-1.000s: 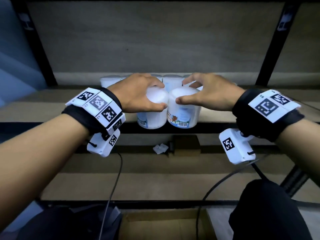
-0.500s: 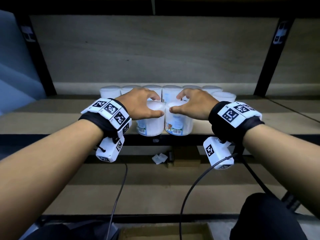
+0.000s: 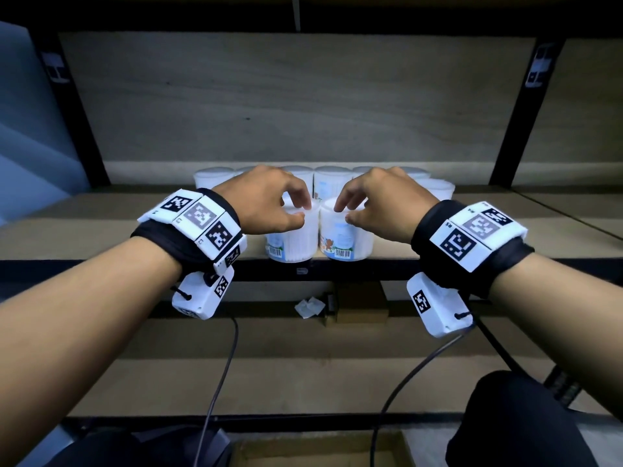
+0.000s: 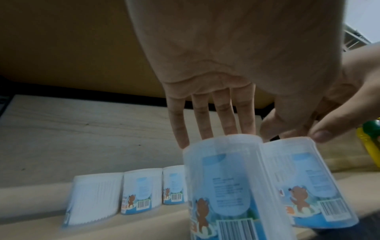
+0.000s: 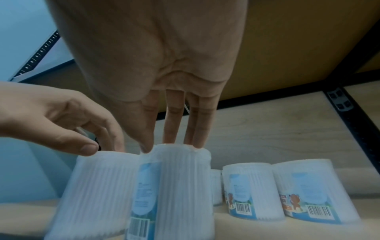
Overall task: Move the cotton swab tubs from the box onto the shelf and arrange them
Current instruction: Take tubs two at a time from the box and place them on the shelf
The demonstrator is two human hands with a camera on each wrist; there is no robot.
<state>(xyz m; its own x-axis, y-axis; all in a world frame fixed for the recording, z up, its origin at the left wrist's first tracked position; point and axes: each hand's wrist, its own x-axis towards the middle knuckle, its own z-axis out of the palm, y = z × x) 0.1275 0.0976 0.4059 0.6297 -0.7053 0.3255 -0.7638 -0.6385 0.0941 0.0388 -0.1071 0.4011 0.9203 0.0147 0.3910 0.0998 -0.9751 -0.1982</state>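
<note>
Two white cotton swab tubs with blue bear labels stand side by side at the front edge of the shelf [image 3: 101, 237]. My left hand [image 3: 303, 211] hovers over the left tub [image 3: 293, 241], its straight fingers [image 4: 224, 120] touching the lid's far rim. My right hand [image 3: 343, 214] is over the right tub [image 3: 347, 237] in the same way, fingers [image 5: 172, 123] resting on its lid. Neither hand wraps a tub. Close up, the left tub [image 4: 224, 186] and the right tub [image 5: 180, 186] touch each other. The cardboard box [image 3: 323, 449] lies below, at the bottom edge.
A row of several more tubs [image 3: 332, 183] lines the shelf's back wall. Black uprights [image 3: 509, 129] frame the bay. The lower shelf holds a small cardboard box [image 3: 360, 305] and crumpled white paper [image 3: 308, 306]. A yellow and green bottle [image 4: 370, 146] stands off to the right.
Both hands gripped the two front tubs round their lids a second ago. Their fingers have since straightened and now only touch the lid tops, and the tubs stand on the shelf edge.
</note>
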